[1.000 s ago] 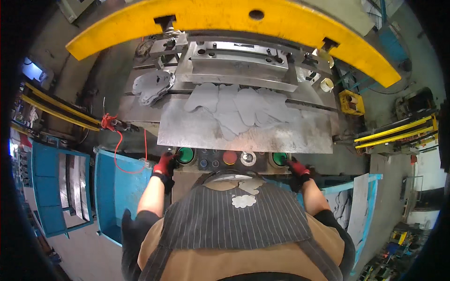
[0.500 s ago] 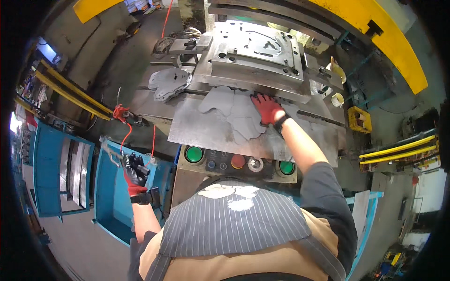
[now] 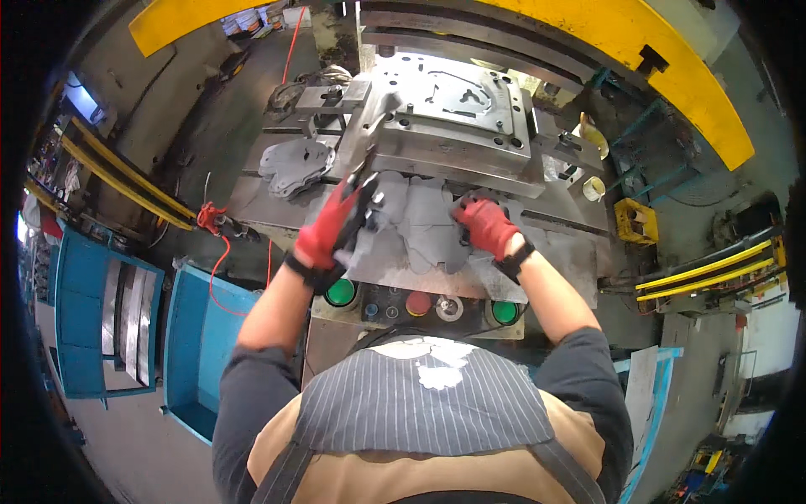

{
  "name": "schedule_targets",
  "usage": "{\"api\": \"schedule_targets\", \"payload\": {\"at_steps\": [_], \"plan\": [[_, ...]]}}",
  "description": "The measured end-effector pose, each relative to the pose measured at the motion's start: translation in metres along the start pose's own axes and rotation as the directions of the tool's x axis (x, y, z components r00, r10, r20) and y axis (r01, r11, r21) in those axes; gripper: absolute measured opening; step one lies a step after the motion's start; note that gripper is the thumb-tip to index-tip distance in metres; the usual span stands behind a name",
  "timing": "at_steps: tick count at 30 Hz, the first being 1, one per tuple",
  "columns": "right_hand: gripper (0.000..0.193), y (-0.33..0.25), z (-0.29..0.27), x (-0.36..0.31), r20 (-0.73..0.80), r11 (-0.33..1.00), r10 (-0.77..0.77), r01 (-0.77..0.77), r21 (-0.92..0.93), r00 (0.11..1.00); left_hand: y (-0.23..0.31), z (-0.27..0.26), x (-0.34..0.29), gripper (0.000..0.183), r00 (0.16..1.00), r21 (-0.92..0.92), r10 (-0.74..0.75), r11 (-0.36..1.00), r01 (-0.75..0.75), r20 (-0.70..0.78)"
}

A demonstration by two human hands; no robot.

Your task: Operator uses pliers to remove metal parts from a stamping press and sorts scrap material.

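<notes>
My left hand (image 3: 332, 225), in a red and black glove, is closed round a long, thin grey hand tool (image 3: 369, 155). Motion blurs this tool, and its dark tip (image 3: 390, 102) points up toward the press die (image 3: 453, 118). Flat grey metal blanks (image 3: 430, 223) with curved outlines lie overlapping on the metal plate in front of the die. At their right edge is my right hand (image 3: 487, 225), gloved alike, with its fingers curled in against a blank. Its fingertips are partly hidden.
A second pile of grey blanks (image 3: 295, 164) lies left of the die. Below the plate is a control panel with green buttons (image 3: 340, 291) and a red button (image 3: 418, 303). Blue bins (image 3: 189, 361) stand at left. A yellow frame (image 3: 705, 101) arches overhead.
My left hand has swung up and right from beside the blue bin to the blanks, bringing the tool. My right hand has gone from lying flat on the blanks to curled at their edge.
</notes>
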State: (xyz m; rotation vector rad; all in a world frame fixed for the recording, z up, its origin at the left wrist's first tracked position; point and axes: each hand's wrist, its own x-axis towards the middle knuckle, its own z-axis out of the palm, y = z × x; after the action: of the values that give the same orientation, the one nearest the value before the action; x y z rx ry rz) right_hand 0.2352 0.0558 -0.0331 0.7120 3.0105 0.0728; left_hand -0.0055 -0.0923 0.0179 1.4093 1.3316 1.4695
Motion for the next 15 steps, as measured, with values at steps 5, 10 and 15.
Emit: {"api": "schedule_targets", "payload": {"at_steps": [5, 10, 15], "plan": [[0.029, -0.003, -0.028, -0.087, -0.256, 0.908, 0.209, -0.09, 0.409, 0.944, -0.064, 0.024, 0.145, 0.027, 0.986, 0.013, -0.108, 0.994, 0.107, 0.125], [0.038, -0.01, 0.038, -0.215, -0.006, -0.068, 0.921, 0.176, 0.982, 0.39, -0.115, 0.054, 0.183, 0.022, 0.996, 0.245, 0.037, 0.968, -0.057, 0.084], [0.039, -0.017, 0.095, -0.297, -0.372, 0.563, 0.808, -0.413, 0.716, 0.457, -0.068, 0.048, 0.185, 0.032, 0.993, 0.138, -0.04, 0.99, 0.024, 0.111]]}}
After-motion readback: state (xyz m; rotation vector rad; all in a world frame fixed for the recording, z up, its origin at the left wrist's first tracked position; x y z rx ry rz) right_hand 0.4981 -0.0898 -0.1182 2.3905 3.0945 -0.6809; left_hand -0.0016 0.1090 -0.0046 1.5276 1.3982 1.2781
